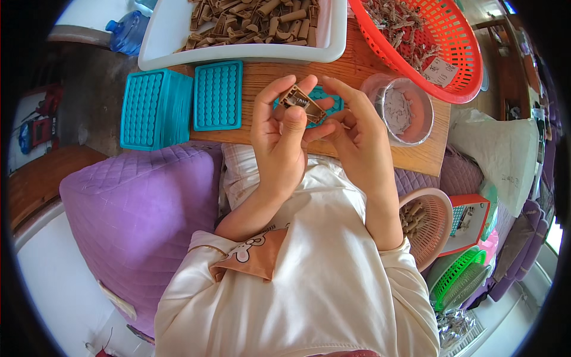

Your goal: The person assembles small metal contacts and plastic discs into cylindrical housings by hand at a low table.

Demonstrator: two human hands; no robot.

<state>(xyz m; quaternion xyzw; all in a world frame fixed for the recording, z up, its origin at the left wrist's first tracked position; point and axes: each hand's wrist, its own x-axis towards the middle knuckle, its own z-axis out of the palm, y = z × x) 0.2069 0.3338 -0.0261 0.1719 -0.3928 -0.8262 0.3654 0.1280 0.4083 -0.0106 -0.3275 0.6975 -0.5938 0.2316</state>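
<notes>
My left hand [276, 140] grips a small brown plastic shell [302, 102], its hollow side turned up. Inside it shows something pale or shiny, too small to make out. Close beside the shell's lower right end, my right hand [360, 128] is half curled with thumb and fingers drawn together; whatever lies between them is hidden. Under both hands, a teal molded tray [333, 102] on the wooden table [267, 72] is partly covered. To the left lie another teal tray [217, 95] and a stack of such trays [143, 110].
A white bin [238, 58] of brown shells stands at the back, a red basket [470, 59] of small parts at the back right. Near the right hand is a clear tub [419, 128] with pale contents. A pink basket [437, 229] and red-edged box [476, 235] sit lower right.
</notes>
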